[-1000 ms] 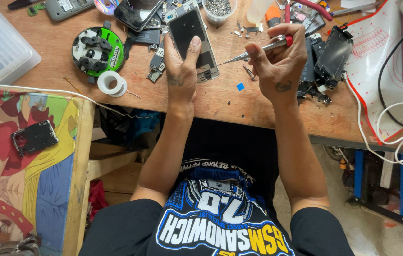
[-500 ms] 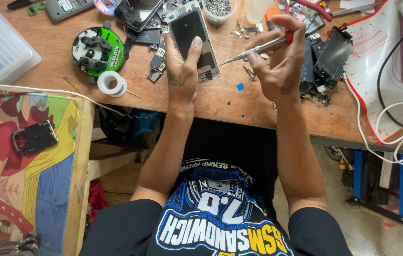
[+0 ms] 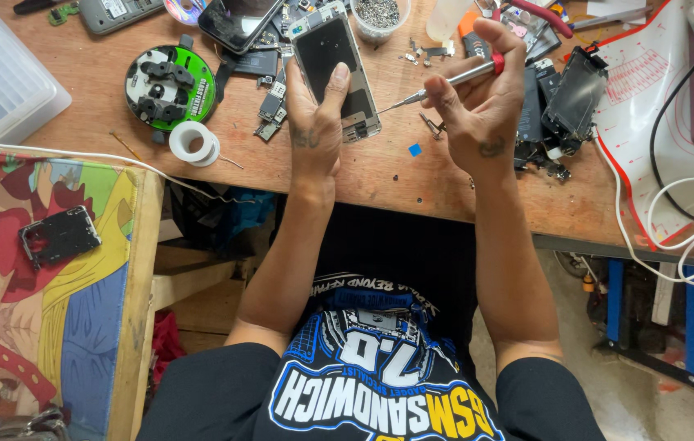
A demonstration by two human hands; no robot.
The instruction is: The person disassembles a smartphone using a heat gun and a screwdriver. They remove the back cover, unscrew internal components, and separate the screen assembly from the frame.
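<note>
Hands: left [image 3: 314,122] on one phone [image 3: 332,61], right [image 3: 478,106] gripping one screwdriver [image 3: 437,86].

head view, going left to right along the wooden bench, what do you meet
clear plastic box → green disc → left hand on phone → right hand with screwdriver → black phone parts → white mat

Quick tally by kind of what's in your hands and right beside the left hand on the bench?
Opened phones: 1, under the left hand, phone
Screwdrivers: 1, in the right hand, screwdriver
Solder reels: 1
Round green parts trays: 1
Total: 4
</note>
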